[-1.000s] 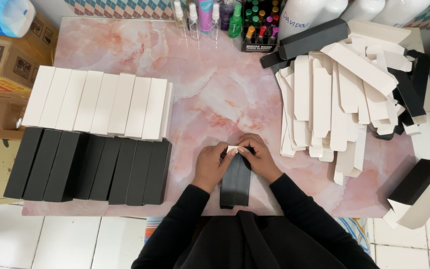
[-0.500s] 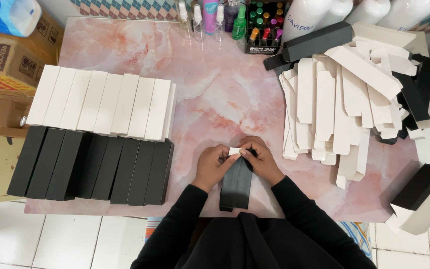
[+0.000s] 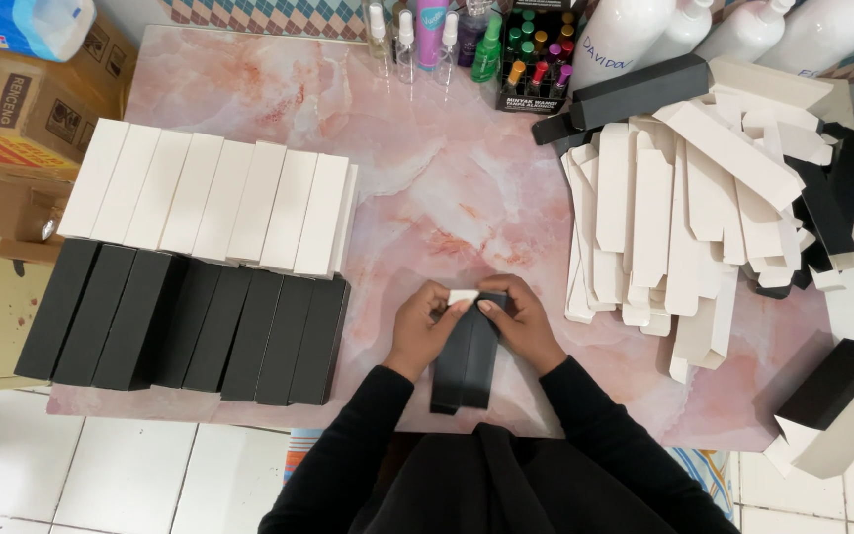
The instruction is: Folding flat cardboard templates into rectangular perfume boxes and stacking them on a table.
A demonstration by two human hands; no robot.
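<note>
Left hand (image 3: 425, 324) and right hand (image 3: 518, 321) both closed on far end of black box (image 3: 465, 358), fingertips meeting at its white flap (image 3: 463, 296). Box held lengthwise, near end toward body, over pink marble table (image 3: 427, 188). Left of fingers, near: row of black boxes (image 3: 190, 321), side by side. Beyond that row, touching it: row of white boxes (image 3: 214, 203). Right of fingers, near: loose heap of flat white blanks (image 3: 684, 218), some black ones mixed in. Far ahead of fingers: spray bottles (image 3: 432, 40) and large white bottles (image 3: 684, 35). Far right, at table edge: open black-and-white box (image 3: 837, 391).
</note>
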